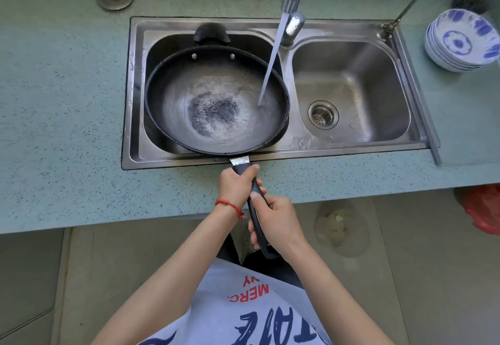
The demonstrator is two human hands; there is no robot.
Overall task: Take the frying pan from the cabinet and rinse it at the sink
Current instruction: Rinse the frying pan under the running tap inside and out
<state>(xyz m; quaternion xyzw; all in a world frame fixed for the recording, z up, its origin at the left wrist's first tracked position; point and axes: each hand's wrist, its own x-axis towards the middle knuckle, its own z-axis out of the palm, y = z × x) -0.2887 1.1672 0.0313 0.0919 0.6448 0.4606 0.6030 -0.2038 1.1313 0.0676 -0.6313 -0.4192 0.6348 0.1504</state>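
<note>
The double-bowl sink is spanned on its left basin by the frying pan, held there so the faucet stream lands inside it. Its long handle is clamped by both the left hand and the right hand, probably to steady the weight.
</note>
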